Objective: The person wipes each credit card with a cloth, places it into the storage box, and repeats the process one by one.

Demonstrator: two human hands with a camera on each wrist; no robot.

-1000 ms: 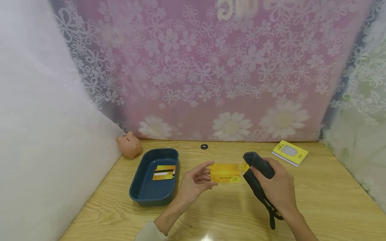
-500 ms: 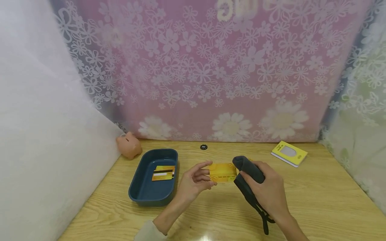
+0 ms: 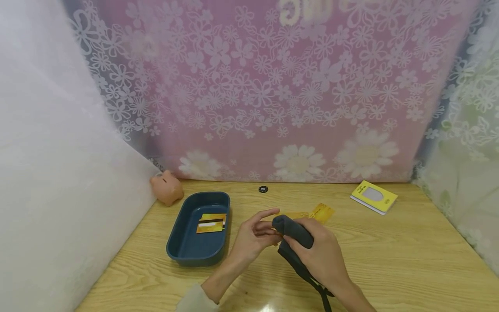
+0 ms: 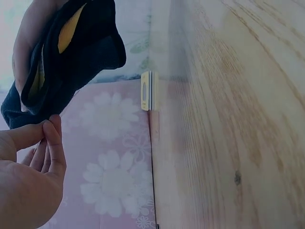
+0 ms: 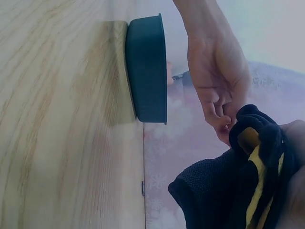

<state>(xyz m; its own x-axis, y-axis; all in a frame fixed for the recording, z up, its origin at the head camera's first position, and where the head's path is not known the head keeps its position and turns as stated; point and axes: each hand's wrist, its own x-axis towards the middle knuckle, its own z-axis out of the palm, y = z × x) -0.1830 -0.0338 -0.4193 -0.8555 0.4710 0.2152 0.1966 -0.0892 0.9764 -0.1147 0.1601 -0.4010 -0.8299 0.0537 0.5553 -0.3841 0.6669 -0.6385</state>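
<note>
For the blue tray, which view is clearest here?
The head view: it shows the blue tray whole, from above, with yellow cards inside. The right wrist view shows mainly its outer side; the left wrist view doesn't show it.

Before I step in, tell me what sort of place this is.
Probably a makeshift tabletop booth: a wood-grain table, a flowered pink backdrop behind it and a white sheet at left.

Black chip (image 3: 263, 189), far: looks like 100
Yellow book (image 3: 374, 197), far right: words too tiny to read
Flowery cloth (image 3: 249, 108), far: blurry letters, cut off
</note>
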